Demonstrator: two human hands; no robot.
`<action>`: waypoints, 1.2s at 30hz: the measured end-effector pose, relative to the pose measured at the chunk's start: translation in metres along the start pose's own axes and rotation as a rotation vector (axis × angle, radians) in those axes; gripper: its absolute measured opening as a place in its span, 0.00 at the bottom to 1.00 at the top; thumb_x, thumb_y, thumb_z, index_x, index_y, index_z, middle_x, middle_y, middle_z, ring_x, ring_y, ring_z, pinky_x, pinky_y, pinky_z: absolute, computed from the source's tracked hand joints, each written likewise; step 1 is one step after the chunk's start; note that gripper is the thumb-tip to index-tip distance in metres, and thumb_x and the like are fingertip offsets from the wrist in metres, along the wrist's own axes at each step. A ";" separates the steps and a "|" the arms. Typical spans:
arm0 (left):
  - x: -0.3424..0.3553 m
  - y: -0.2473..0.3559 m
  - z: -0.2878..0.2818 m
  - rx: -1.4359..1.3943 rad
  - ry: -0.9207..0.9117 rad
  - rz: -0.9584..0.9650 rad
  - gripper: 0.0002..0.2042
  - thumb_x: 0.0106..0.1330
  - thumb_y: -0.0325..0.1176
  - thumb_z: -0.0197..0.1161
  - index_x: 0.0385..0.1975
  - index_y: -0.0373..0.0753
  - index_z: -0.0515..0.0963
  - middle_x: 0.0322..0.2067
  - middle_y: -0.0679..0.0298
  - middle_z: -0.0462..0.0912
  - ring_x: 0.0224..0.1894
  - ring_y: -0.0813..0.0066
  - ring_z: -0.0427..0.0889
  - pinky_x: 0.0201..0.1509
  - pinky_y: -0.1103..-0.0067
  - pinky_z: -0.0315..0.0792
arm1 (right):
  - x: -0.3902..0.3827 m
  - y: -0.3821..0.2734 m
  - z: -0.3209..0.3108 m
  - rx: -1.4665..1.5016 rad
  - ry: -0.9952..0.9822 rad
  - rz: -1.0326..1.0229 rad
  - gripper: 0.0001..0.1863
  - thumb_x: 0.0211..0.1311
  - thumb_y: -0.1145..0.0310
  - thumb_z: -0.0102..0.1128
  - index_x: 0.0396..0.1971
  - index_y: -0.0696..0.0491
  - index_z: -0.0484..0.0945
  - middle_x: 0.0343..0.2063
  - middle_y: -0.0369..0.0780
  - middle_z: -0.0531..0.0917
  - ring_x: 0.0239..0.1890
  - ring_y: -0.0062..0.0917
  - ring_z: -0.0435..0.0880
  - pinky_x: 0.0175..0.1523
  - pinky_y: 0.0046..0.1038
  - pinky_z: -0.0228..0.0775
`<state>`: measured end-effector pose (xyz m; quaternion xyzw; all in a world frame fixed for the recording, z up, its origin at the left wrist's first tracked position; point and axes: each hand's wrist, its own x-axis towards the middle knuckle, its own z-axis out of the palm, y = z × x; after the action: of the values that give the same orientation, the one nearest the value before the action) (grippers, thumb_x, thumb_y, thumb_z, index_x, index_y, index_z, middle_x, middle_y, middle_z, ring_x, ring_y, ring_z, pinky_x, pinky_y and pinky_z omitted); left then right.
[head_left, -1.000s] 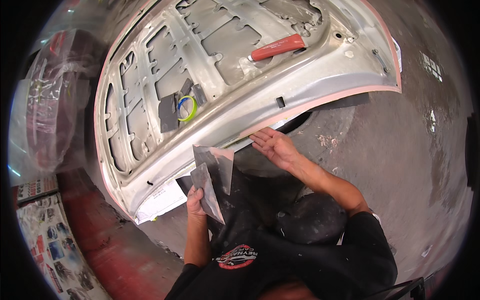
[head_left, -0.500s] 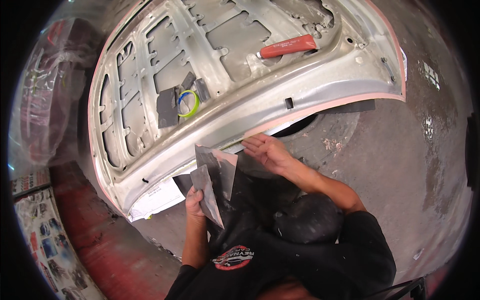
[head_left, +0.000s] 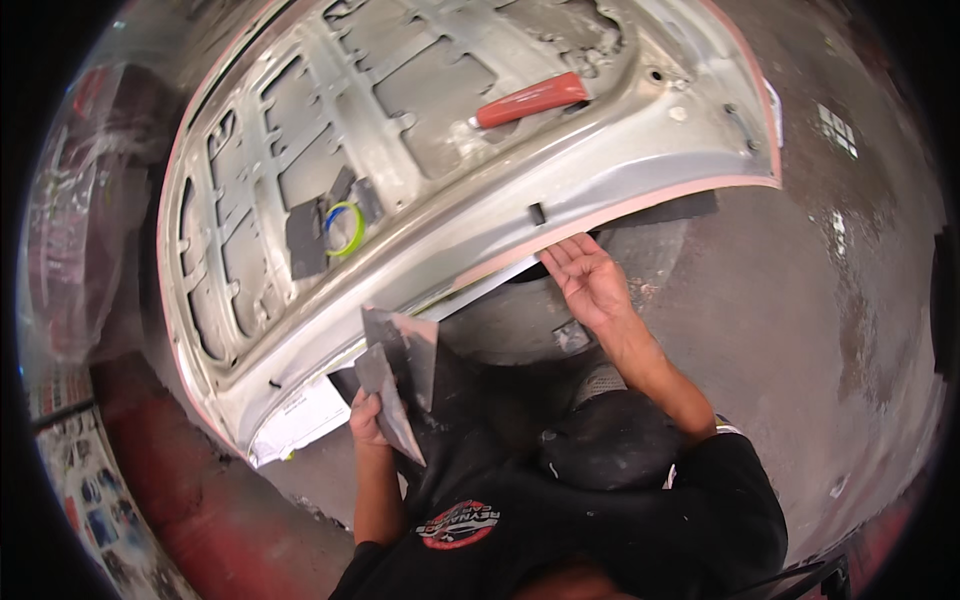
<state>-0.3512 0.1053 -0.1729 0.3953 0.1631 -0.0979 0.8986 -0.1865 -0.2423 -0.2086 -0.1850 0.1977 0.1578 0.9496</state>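
My left hand (head_left: 367, 418) is closed on a grey flat filler spreader (head_left: 390, 400). A second grey plate (head_left: 415, 355), smeared with pink filler, stands just beyond it; whether the same fingers hold it is hidden. My right hand (head_left: 592, 285) is open, palm up, its fingers stretched to the near edge of a bare-metal car hood (head_left: 640, 165). The fingertips are at the pink-coated rim, some perhaps under it. On the hood lie a red tube (head_left: 530, 100), a yellow-green tape ring (head_left: 357, 235) and dark grey sandpaper pieces (head_left: 304, 240).
White printed paper (head_left: 300, 420) sticks out under the hood's near left edge. A plastic-covered car (head_left: 85, 220) stands at the far left, beside a picture-covered panel (head_left: 95, 490). Grey floor (head_left: 800, 330) with wet-looking patches stretches to the right.
My right hand has slid rightward along the hood's edge, and its palm now faces up more. The left hand still grips the spreader. The whole view has shifted slightly.
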 end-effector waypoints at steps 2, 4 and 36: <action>0.001 0.000 -0.006 0.053 -0.001 0.016 0.21 0.65 0.38 0.60 0.52 0.30 0.70 0.21 0.61 0.77 0.13 0.72 0.71 0.12 0.78 0.62 | -0.003 -0.025 -0.005 0.009 0.055 -0.131 0.35 0.46 0.90 0.39 0.62 0.68 0.57 0.63 0.53 0.63 0.68 0.41 0.60 0.73 0.38 0.52; -0.001 -0.001 -0.017 0.092 0.001 0.021 0.21 0.66 0.40 0.58 0.53 0.33 0.71 0.20 0.63 0.76 0.12 0.74 0.69 0.10 0.79 0.59 | -0.004 -0.049 -0.012 0.045 0.085 -0.226 0.36 0.46 0.90 0.37 0.62 0.68 0.55 0.64 0.54 0.61 0.68 0.41 0.59 0.73 0.37 0.51; 0.004 0.005 -0.050 -0.036 0.292 0.006 0.19 0.69 0.44 0.52 0.53 0.38 0.72 0.20 0.63 0.77 0.11 0.74 0.69 0.09 0.77 0.65 | -0.015 -0.237 -0.050 0.106 0.359 -0.739 0.27 0.59 0.86 0.33 0.61 0.70 0.57 0.58 0.53 0.69 0.57 0.34 0.73 0.61 0.29 0.67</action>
<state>-0.3570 0.1453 -0.2031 0.3896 0.2928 -0.0336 0.8725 -0.1274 -0.4758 -0.1760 -0.2190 0.2885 -0.2389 0.9010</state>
